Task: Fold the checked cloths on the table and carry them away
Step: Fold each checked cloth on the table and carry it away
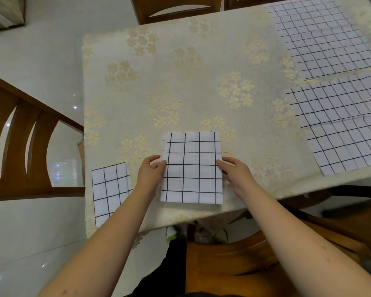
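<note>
Folded checked cloth (192,168) lies flat near the front edge of the table (180,71), roughly centre, on the cream floral tablecloth; left hand (149,171) sits at its left edge w/ fingers curled, pinching that edge about mid-height; right hand (236,171) is at the right edge, fingertips on or just under the cloth's border, fingers fairly straight; can't tell if it really grips or only touches; 2nd folded cloth (109,190), smaller, lies at the front-left corner of the table, just beside the left forearm, apart from the centre one; two larger unfolded checked cloths on the right side: far one (321,37) toward the back-right, near one (343,123) in front of it, edges close or slightly overlapping; wooden chairs: one at left (24,142), one beyond the table's far edge (176,9).
</note>
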Demonstrator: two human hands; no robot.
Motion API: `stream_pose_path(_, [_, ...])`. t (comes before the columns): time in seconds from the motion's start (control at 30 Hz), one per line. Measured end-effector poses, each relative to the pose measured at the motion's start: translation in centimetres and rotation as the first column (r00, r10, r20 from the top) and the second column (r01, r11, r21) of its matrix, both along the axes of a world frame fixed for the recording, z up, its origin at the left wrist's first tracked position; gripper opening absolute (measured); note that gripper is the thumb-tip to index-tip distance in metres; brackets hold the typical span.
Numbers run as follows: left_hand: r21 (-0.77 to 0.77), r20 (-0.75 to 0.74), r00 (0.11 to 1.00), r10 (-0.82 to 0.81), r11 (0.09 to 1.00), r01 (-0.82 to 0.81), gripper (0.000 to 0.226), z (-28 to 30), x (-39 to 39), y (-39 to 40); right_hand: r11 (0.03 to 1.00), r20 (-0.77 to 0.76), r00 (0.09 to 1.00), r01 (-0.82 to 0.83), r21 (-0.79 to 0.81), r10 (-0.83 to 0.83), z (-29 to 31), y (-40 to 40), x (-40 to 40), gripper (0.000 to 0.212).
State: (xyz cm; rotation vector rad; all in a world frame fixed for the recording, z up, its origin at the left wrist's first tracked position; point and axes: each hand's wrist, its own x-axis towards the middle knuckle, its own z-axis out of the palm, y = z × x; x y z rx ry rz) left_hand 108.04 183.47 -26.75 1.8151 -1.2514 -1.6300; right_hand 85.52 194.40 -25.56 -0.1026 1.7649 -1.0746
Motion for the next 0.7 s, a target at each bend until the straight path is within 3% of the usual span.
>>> stream_pose_path(0.17, [-0.001, -0.090, 0.996, -0.029, 1.000, 0.029, 0.028, 1.8, -0.4, -1.5, 0.999, -0.039, 0.999, -0.029, -0.018, 0.028, 1.9, -0.4, -0.7, 0.031])
stream_pose_path(0.53, [-0.436, -0.065, 0.983, -0.170, 0.891, 0.125, 0.021, 8.9, -2.9, -5.8, 0.927, -0.321, 0.947, -0.132, -0.350, 0.014, 8.0, -2.9, -3.2, 0.017])
stream_pose_path(0.7, [-0.444, -0.028, 0.983, -0.180, 0.883, 0.149, 0.013, 7.7, -1.9, -4.2, 0.929, -0.358, 0.933, -0.158, -0.335, 0.029, 7.1, -0.6, -2.3, 0.013])
